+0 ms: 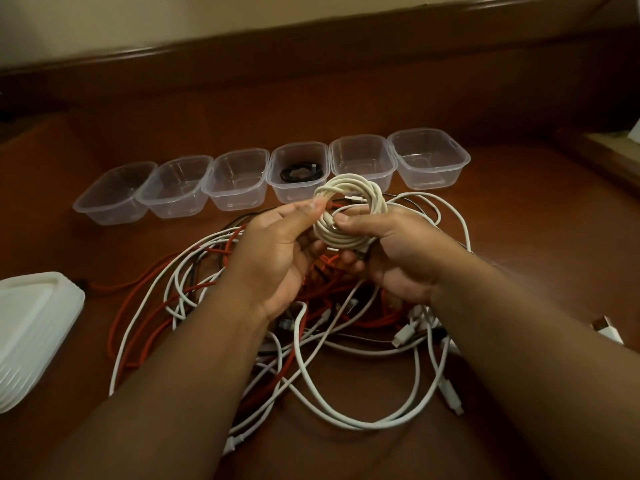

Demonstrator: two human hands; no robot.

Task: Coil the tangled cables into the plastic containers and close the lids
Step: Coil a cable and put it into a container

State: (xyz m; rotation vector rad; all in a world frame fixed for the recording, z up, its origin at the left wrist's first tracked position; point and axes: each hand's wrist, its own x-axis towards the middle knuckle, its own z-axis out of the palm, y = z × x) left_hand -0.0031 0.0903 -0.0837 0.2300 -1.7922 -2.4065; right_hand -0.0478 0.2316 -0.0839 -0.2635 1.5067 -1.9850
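A coiled white cable [349, 202] is held up above the tangle by both hands. My left hand [277, 251] pinches the coil's left side between thumb and fingers. My right hand [391, 251] grips its lower right side, thumb across the loops. Below them lies a tangle of white, red and black cables [311, 344] on the brown surface. Several clear plastic containers stand in a row behind; the fourth from the left [299, 174] holds a coiled black cable [301, 173], and the one to its right [362, 161] holds nothing.
A stack of white lids [31, 327] lies at the left edge. A white plug [607, 329] lies at the right edge. A raised wooden ledge [311, 50] runs along the back, with a wall above it.
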